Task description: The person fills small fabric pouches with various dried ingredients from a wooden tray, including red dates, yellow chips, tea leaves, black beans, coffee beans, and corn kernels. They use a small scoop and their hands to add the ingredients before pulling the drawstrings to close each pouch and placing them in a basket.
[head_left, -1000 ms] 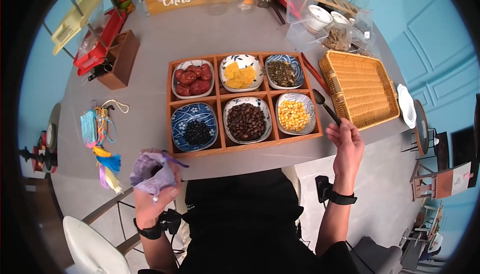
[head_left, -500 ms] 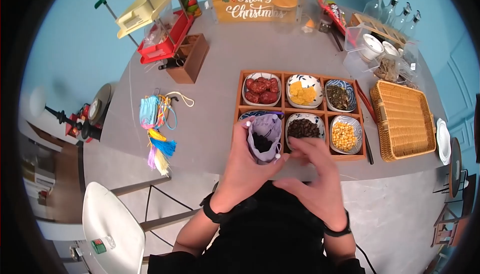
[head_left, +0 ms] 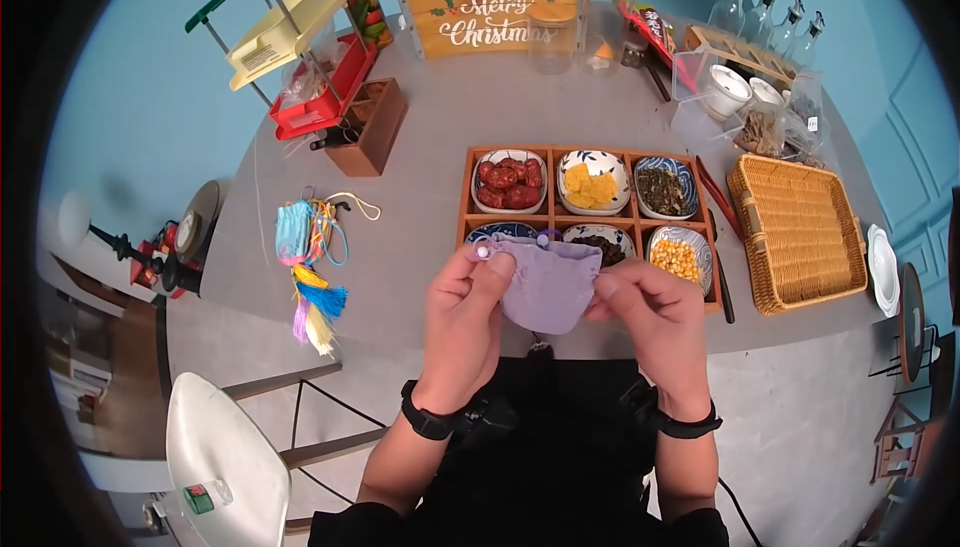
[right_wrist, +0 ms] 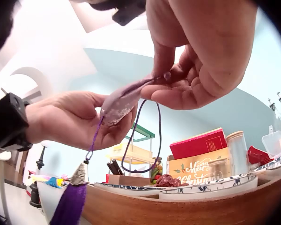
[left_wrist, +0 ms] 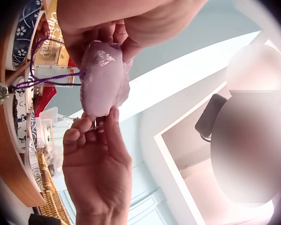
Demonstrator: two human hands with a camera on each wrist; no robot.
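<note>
Both hands hold a small lilac drawstring pouch (head_left: 552, 289) over the front edge of the wooden tray. My left hand (head_left: 466, 312) pinches one upper corner between thumb and fingers, beside a white bead. At the opposite corner my right hand (head_left: 658, 322) pinches the cloth with thumb and fingertips. The mouth is drawn flat, so the contents are hidden. A purple cord loop (right_wrist: 123, 161) and a purple tassel (right_wrist: 69, 204) with a silvery cap dangle from the pouch. Behind it the divided tray (head_left: 550, 184) carries patterned bowls; the pouch partly covers the coffee-bean bowl (head_left: 600, 234).
Red dates (head_left: 508, 183), yellow pieces (head_left: 590, 187), dried leaves (head_left: 661, 192) and corn kernels (head_left: 675, 261) fill other bowls. A black spoon handle (head_left: 724, 292) lies right of the tray, near a wicker basket (head_left: 800, 237). Tasselled pouches (head_left: 305, 247) lie at left.
The right hand has put the black spoon down beside the tray and come over to the pouch. The pouch moved right to the tray; its round opening, showing dark contents, is now pulled flat.
</note>
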